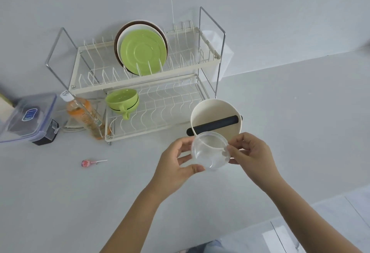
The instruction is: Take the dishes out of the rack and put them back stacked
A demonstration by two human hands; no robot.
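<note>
A two-tier white wire dish rack (pixel 140 84) stands against the wall. On its upper tier a green plate (pixel 143 51) leans upright in front of a white plate (pixel 122 38) and a brown plate (pixel 118 32). Stacked green cups (pixel 123 100) sit at the left of the lower tier. In front of the rack, above the counter, both hands hold clear plastic bowls (pixel 210 151) that look nested. My left hand (pixel 176 164) grips their left side, thumb underneath. My right hand (pixel 249 152) pinches the right rim.
A cream round container (pixel 216 116) with a black bar across it stands just behind the bowls. Left of the rack are an orange bottle (pixel 86 116), a clear lidded box (pixel 28 116) on a dark block, and a lollipop (pixel 90 162) on the counter.
</note>
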